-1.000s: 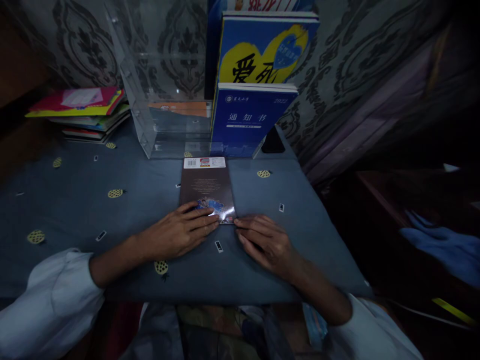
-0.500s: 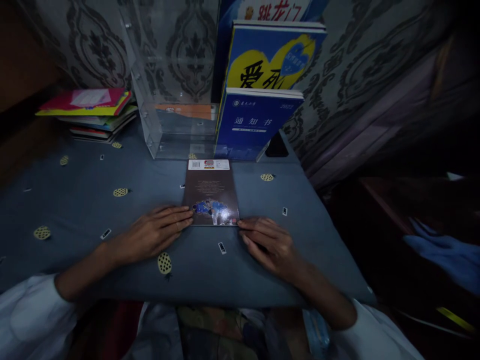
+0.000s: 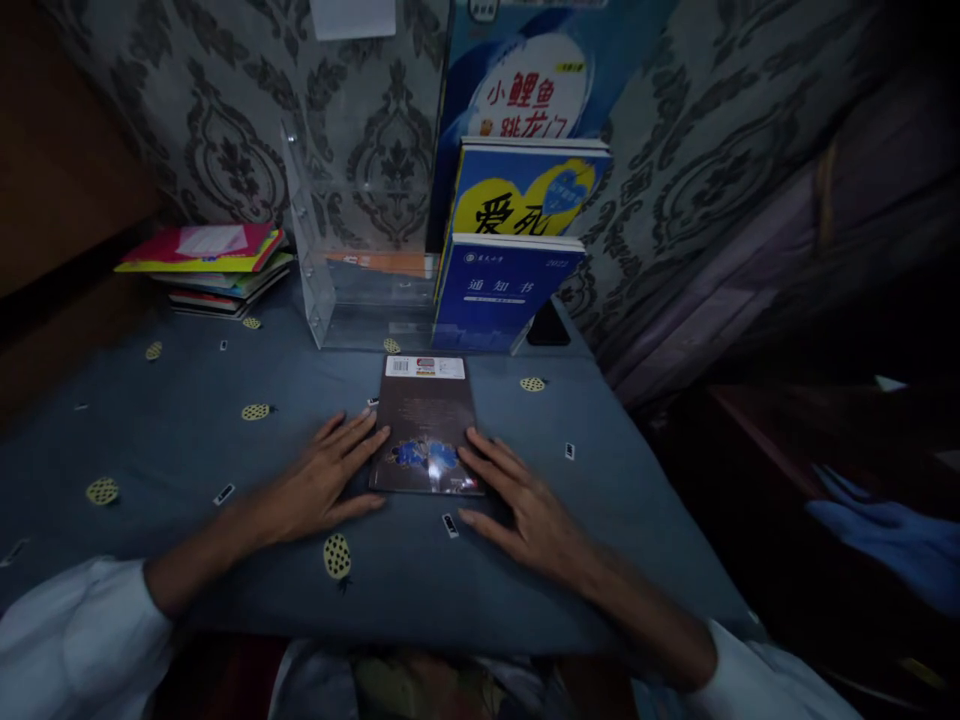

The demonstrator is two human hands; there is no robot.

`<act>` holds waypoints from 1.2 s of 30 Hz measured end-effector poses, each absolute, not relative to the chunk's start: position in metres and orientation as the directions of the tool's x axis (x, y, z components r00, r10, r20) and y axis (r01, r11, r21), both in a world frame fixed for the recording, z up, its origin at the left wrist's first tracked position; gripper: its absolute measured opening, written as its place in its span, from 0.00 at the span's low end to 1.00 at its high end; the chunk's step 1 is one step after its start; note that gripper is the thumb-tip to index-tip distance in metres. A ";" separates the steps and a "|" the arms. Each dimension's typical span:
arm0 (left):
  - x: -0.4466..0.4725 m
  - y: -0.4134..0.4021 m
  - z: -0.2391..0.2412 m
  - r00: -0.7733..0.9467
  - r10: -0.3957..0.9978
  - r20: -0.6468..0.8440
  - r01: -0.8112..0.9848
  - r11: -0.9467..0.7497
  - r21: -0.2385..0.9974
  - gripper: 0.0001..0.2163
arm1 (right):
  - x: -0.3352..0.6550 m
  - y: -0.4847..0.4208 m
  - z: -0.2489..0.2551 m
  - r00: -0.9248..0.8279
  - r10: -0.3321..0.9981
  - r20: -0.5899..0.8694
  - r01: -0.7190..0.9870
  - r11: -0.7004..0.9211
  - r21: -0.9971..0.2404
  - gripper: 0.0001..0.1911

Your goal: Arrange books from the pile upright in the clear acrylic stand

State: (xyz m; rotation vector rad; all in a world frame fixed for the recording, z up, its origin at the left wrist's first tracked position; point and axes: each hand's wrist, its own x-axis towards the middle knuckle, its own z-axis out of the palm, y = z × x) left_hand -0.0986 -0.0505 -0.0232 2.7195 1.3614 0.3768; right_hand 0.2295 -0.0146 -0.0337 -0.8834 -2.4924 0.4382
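A dark brown book (image 3: pixel 427 420) lies flat on the blue-grey tablecloth (image 3: pixel 187 440), back cover up with a white barcode strip at its far edge. My left hand (image 3: pixel 322 480) rests flat and open against the book's left edge, fingers spread. My right hand (image 3: pixel 517 500) lies flat and open along the book's right edge, fingertips touching it. Neither hand grips anything.
A clear acrylic book stand (image 3: pixel 352 290) stands behind the book, holding several upright blue books (image 3: pixel 502 290). A stack of colourful books (image 3: pixel 214 265) lies at the back left. Patterned wallpaper backs the table. The table's right edge drops into a dark area with a blue cloth (image 3: pixel 892 535).
My left hand slid off the book's cover to its left edge, and my right hand moved up beside its right edge. Both hands spread flat. The view tilted upward.
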 end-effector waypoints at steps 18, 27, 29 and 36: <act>-0.062 -0.169 -0.033 0.566 0.714 0.413 0.783 -0.622 0.002 0.24 | 0.272 -0.115 -0.039 -0.696 0.498 0.518 0.423 0.867 -0.264 0.29; -0.062 -0.097 0.031 0.375 0.775 0.509 0.507 -0.631 0.587 0.18 | 0.262 -0.041 0.019 -0.485 0.595 0.641 0.325 0.803 -0.499 0.20; -0.054 -0.072 0.029 0.272 0.831 0.485 0.445 -0.556 0.702 0.18 | 0.248 -0.015 0.015 -0.404 0.651 0.643 0.295 0.758 -0.582 0.15; -0.037 -0.009 0.025 0.042 0.966 0.257 0.195 -0.260 0.946 0.15 | 0.208 0.038 0.013 -0.175 0.905 0.388 0.183 0.417 -0.890 0.15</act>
